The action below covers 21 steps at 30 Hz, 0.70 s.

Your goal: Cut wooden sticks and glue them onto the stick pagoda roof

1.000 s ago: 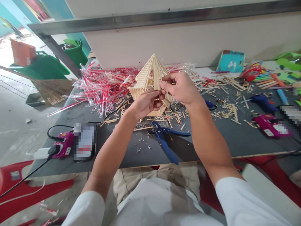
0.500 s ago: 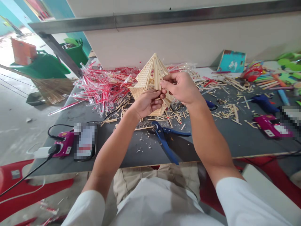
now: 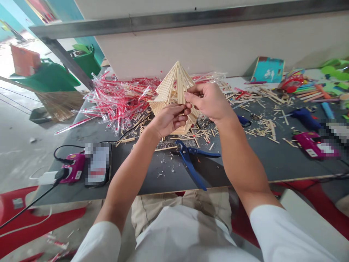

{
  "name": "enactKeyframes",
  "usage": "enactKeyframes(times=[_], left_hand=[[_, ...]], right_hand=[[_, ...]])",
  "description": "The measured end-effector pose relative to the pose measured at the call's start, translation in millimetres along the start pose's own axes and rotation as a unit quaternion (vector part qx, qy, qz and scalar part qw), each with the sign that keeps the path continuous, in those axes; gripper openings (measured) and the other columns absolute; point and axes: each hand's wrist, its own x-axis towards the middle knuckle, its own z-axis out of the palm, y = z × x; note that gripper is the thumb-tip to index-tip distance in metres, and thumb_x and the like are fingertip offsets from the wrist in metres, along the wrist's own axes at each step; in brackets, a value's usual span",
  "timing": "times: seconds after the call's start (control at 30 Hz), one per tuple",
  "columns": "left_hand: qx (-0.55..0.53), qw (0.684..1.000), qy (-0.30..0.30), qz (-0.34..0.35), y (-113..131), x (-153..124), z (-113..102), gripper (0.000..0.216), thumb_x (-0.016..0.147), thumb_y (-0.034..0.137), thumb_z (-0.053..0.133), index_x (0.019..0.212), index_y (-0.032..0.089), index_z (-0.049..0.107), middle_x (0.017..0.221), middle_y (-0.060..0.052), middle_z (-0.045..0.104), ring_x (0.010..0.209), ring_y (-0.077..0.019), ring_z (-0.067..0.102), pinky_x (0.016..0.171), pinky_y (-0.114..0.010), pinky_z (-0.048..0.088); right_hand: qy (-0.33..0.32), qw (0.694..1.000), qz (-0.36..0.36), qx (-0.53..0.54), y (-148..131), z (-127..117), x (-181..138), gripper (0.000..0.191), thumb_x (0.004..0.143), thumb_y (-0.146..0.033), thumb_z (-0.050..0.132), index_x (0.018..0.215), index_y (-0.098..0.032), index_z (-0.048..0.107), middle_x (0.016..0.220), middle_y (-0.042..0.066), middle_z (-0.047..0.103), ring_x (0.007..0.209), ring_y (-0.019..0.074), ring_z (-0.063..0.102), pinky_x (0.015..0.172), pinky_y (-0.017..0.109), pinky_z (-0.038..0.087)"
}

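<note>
A model built of thin wooden sticks [image 3: 177, 82], with a pointed roof, stands upright on the table in front of me. My left hand [image 3: 173, 118] is at its near side, thumb and forefinger pinched together at the roof's lower edge. My right hand [image 3: 209, 102] comes from the right with its fingertips closed on a wooden stick at that same edge, close to the left fingertips. Both hands hide part of the lower model. Below them lies a blue-handled cutter [image 3: 191, 165], its handles spread apart.
Red-and-clear plastic wrappers [image 3: 117, 96] are heaped at the back left. Stick offcuts [image 3: 261, 129] are strewn to the right. A phone [image 3: 98, 163] and a purple power strip [image 3: 74, 168] lie at the left; another purple strip [image 3: 313, 145] and a blue glue gun [image 3: 305, 118] are at the right.
Both hands keep almost the same grip at the roof edge. The whole view has shifted very slightly; nothing else has visibly moved.
</note>
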Motion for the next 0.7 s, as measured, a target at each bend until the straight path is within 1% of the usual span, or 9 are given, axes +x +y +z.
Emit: enactKeyframes(times=[0.1, 0.23, 0.33, 0.47, 0.57, 0.7], left_hand=[[-0.002, 1.0, -0.004, 0.001, -0.1, 0.4, -0.2, 0.017, 0.1, 0.011, 0.052, 0.087, 0.01, 0.064, 0.075, 0.0, 0.054, 0.05, -0.0014, 0.044, 0.041, -0.011, 0.031], [0.002, 1.0, -0.012, 0.001, 0.1, 0.3, -0.8, 0.016, 0.1, 0.011, 0.052, 0.089, 0.01, 0.064, 0.075, 0.001, 0.053, 0.05, -0.0015, 0.044, 0.041, -0.011, 0.03], [0.008, 1.0, -0.004, 0.0, 0.3, -0.4, -0.4, 0.013, 0.099, 0.012, 0.053, 0.091, 0.011, 0.063, 0.075, 0.001, 0.052, 0.049, -0.0019, 0.043, 0.04, -0.012, 0.03], [0.017, 1.0, -0.001, -0.002, 0.0, -0.3, 0.0, 0.011, 0.098, 0.016, 0.055, 0.089, 0.014, 0.061, 0.074, 0.002, 0.05, 0.048, -0.0028, 0.042, 0.039, -0.013, 0.027], [0.021, 1.0, -0.005, -0.004, -0.4, 0.5, 0.4, 0.01, 0.098, 0.016, 0.055, 0.089, 0.015, 0.059, 0.073, 0.003, 0.049, 0.048, -0.003, 0.04, 0.038, -0.013, 0.025], [0.019, 1.0, 0.003, -0.007, 0.2, 0.0, 2.0, 0.011, 0.098, 0.016, 0.054, 0.088, 0.016, 0.058, 0.071, 0.003, 0.047, 0.047, -0.0031, 0.039, 0.038, -0.014, 0.024]], right_hand=[[0.001, 1.0, 0.001, -0.001, 0.4, -0.1, -0.4, 0.006, 0.092, -0.018, 0.069, 0.089, -0.014, 0.072, 0.067, 0.002, 0.067, 0.063, 0.0154, 0.063, 0.068, 0.035, 0.053], [0.006, 1.0, 0.005, 0.004, 0.4, 0.0, -0.8, 0.005, 0.091, -0.018, 0.069, 0.088, -0.015, 0.072, 0.068, 0.002, 0.069, 0.062, 0.0149, 0.063, 0.066, 0.034, 0.053], [0.008, 1.0, -0.008, -0.001, 2.1, 0.3, -0.3, 0.005, 0.09, -0.019, 0.07, 0.088, -0.015, 0.071, 0.069, 0.002, 0.07, 0.063, 0.0154, 0.065, 0.067, 0.034, 0.054], [0.008, 1.0, -0.025, -0.01, 4.6, 0.5, 0.5, 0.007, 0.089, -0.023, 0.072, 0.088, -0.016, 0.07, 0.068, 0.001, 0.07, 0.064, 0.0161, 0.066, 0.069, 0.036, 0.055], [0.005, 1.0, -0.026, -0.012, 4.6, 0.2, 0.5, 0.011, 0.09, -0.027, 0.073, 0.086, -0.017, 0.07, 0.068, 0.001, 0.07, 0.064, 0.0156, 0.065, 0.067, 0.035, 0.056], [0.006, 0.999, -0.028, -0.014, 2.7, 0.3, 0.0, 0.01, 0.089, -0.026, 0.072, 0.085, -0.017, 0.071, 0.068, 0.001, 0.069, 0.063, 0.0149, 0.063, 0.066, 0.034, 0.054]])
